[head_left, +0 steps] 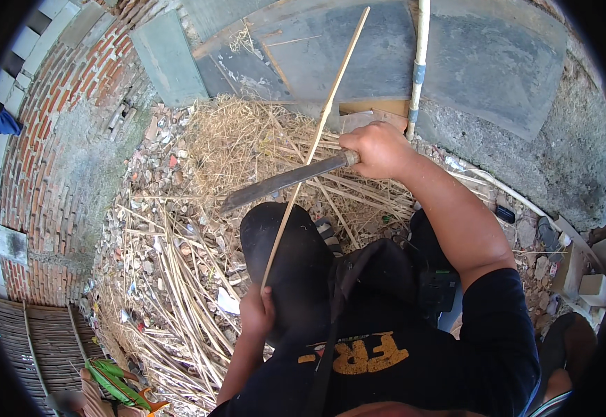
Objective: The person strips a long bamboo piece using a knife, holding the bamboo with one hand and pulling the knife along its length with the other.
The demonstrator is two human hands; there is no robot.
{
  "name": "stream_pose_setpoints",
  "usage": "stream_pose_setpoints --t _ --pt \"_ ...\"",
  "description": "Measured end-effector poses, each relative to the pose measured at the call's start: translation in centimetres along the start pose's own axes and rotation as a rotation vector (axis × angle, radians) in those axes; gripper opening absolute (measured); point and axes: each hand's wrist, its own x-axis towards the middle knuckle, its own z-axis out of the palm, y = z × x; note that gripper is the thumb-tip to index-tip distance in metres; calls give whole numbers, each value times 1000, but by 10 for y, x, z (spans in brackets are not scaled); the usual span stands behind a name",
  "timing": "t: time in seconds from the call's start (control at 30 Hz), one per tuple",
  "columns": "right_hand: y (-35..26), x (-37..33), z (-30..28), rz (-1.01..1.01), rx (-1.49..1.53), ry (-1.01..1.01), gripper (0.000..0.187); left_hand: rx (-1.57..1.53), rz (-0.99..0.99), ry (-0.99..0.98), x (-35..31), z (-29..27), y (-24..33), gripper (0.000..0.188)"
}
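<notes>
My left hand (255,311) is closed round the lower end of a long, thin bamboo strip (326,111). The strip slants up and away to the right, passing over my dark-clothed knee (282,240). In my right hand (380,149) is the handle of a machete (264,190), fingers wrapped tight. Its dark blade points left and crosses the strip about midway; whether the two touch I cannot tell. Beneath them, pale shavings (233,139) lie heaped on the ground.
Many split bamboo strips (185,278) lie on the rubble at my left. A brick wall (67,153) rises on the left; grey boards (490,55) and a white pipe (421,48) stand ahead. Another person's foot (570,344) shows at the lower right.
</notes>
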Motion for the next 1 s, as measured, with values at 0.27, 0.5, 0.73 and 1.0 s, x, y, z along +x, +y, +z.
stream_pose_setpoints --t 0.27,0.5,0.73,1.0 --pt "16 -4 -2 34 43 118 22 2 -26 -22 1 0 -3 23" --pt "19 -3 1 52 64 154 23 3 -17 -3 0 2 -5 22" --pt "10 -5 -4 38 21 117 22 20 -43 -8 0 1 -3 22" --pt "22 -5 0 126 40 116 21 22 -37 -9 1 2 -3 21"
